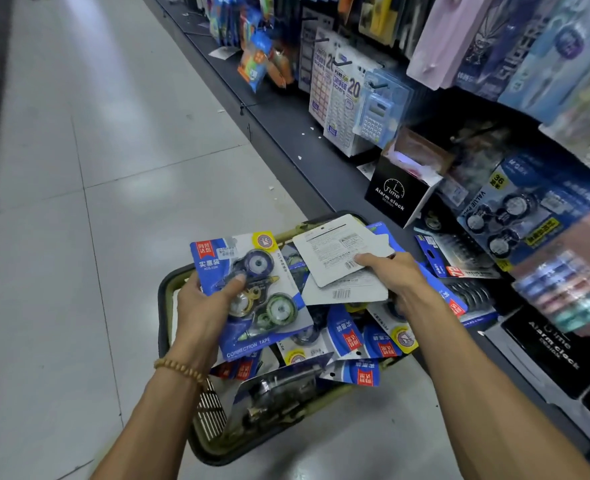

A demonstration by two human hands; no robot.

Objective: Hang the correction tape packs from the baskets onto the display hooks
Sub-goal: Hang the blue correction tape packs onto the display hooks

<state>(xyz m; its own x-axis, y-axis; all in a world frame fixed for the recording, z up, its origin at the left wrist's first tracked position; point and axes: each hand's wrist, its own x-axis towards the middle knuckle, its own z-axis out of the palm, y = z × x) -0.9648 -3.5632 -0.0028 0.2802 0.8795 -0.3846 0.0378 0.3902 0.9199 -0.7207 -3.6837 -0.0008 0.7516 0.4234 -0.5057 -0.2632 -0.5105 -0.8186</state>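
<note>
Below, basket [196, 441] on floor tiles, heaped with correction tape packs [352, 337]. Left hand [203, 303] grips a face-up pack [252, 292], thumb across its front. Right hand [390, 271] pinches a pack turned white-back-up [338, 251], over the heap. Beyond, alarm clock box [395, 195] on the shelf base; calculator [376, 116] hanging on a hook.
</note>
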